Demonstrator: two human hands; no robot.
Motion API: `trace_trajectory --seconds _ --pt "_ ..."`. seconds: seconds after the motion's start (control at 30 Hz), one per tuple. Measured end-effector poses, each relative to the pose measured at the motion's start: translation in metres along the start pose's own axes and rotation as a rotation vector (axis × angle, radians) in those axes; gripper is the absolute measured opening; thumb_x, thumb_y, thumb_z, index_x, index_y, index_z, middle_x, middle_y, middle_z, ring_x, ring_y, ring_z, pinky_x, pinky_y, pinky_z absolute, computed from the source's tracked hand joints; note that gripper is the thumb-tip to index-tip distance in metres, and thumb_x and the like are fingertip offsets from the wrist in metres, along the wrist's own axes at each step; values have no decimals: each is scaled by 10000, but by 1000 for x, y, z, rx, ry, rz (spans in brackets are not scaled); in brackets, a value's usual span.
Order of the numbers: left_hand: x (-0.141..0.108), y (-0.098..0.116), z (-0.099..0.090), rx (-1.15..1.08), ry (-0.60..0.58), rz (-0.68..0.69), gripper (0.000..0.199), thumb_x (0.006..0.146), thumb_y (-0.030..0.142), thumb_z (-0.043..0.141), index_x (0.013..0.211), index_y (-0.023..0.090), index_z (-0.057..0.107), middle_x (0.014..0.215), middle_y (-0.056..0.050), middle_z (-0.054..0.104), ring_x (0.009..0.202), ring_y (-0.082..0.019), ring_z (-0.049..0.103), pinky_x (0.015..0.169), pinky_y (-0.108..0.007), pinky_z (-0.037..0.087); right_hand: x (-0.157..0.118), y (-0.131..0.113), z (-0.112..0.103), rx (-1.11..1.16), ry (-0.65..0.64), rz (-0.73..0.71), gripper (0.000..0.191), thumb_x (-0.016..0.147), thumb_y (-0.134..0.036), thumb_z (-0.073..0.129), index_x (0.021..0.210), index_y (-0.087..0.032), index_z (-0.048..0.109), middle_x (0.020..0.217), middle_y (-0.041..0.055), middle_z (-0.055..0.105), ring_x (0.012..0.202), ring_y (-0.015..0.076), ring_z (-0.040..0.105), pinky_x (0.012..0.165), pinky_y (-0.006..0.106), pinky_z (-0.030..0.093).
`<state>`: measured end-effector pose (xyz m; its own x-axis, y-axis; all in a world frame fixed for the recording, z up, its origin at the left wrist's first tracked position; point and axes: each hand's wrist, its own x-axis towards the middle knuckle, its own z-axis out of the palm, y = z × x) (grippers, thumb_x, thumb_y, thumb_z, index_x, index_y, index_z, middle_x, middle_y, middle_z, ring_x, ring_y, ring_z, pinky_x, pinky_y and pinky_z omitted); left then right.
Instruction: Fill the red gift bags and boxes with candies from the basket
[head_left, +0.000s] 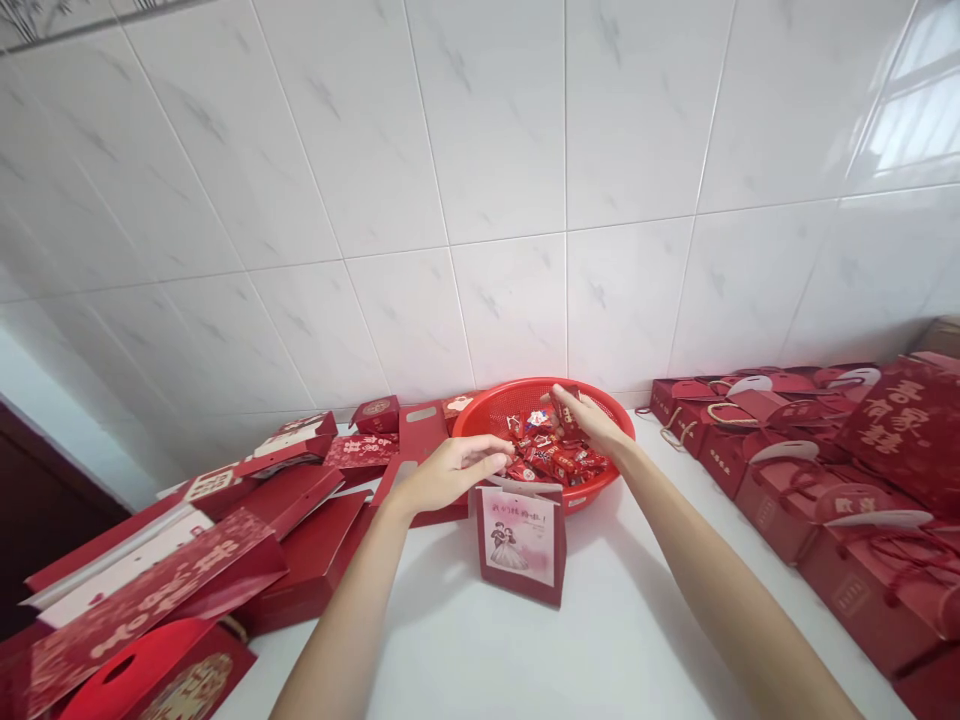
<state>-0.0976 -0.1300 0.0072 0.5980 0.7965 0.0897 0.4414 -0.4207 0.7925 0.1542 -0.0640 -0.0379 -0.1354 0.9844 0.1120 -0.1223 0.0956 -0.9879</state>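
Note:
A red plastic basket (619, 432) holds many red-wrapped sweets (551, 452) and stands near the wall. Over its right part, my right hand (589, 420) is closed on a dark red packet (568, 412). My left hand (457, 468) is at the basket's left rim, fingers curled towards its sweets; whether a small item sits between the fingertips is hard to make out. Directly in front of the basket, a small red box (519, 545) with a picture of a couple on a pale label stands upright, just below my left fingertips.
Red boxes and folded cartons (300, 500) lie piled on the left. Rows of red gift boxes (787, 480) with cord handles line the right side. A white tiled wall (510, 300) rises behind the white table (465, 650).

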Motion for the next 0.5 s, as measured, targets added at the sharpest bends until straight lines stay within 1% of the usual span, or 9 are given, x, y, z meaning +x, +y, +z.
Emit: trace_trajectory --seconds 0.03,0.1,0.17,0.23,0.3,0.37,0.4,0.43,0.5 --pt "9 -7 0 -11 22 -1 431 910 510 557 1154 174 671 1165 -88 718 1064 -241 670 941 -354 511 -2 -2 1 113 16 43 476 778 -652 606 857 -189 685 515 -18 570 430 130 474 406 234 342" --pt "32 -20 0 10 28 -5 407 892 480 573 1111 154 681 1140 -98 723 1026 -240 677 917 -355 518 -5 -6 1 261 28 118 502 789 -671 562 807 -184 680 487 -12 543 406 125 446 388 235 318" --pt "58 -31 0 41 -11 -1 381 878 429 578 1099 140 690 1123 -104 728 1022 -239 678 904 -344 519 -8 -7 -1 335 48 156 458 798 -627 561 726 -184 652 449 -17 505 377 115 403 366 231 293" --pt "86 -39 1 119 -55 11 332 855 370 596 1061 137 713 1121 -100 733 1034 -234 671 906 -324 509 -10 -8 -5 393 115 160 401 791 -565 601 644 -192 597 415 -31 459 358 100 367 350 220 281" --pt "112 -46 3 231 -127 6 310 855 321 586 1062 137 725 1096 -91 744 1019 -225 673 888 -303 507 -12 -9 -8 471 259 127 405 766 -529 670 583 -202 520 401 -47 435 351 83 354 339 205 285" --pt "134 -50 9 361 -198 -3 322 871 287 559 1117 152 718 1108 -78 745 1014 -211 673 858 -279 506 -13 -10 -10 552 420 74 447 722 -509 755 567 -206 465 409 -56 452 352 71 375 341 194 318" --pt "144 -51 13 404 -224 -13 322 863 269 567 1124 161 720 1106 -74 746 1002 -210 676 841 -274 505 -13 -10 -11 579 480 46 463 696 -498 795 572 -208 455 419 -57 472 358 71 397 347 192 340" --pt "152 -52 18 441 -249 -22 319 848 258 584 1121 171 725 1103 -71 746 987 -213 679 825 -274 503 -12 -10 -11 594 520 16 471 673 -486 826 583 -208 457 430 -56 494 365 74 422 354 192 362" --pt "167 -51 29 491 -295 -32 320 800 247 643 1101 196 739 1075 -61 750 950 -220 683 795 -273 498 -11 -9 -11 601 538 -39 469 640 -464 863 600 -206 474 446 -56 523 373 80 454 362 195 390"
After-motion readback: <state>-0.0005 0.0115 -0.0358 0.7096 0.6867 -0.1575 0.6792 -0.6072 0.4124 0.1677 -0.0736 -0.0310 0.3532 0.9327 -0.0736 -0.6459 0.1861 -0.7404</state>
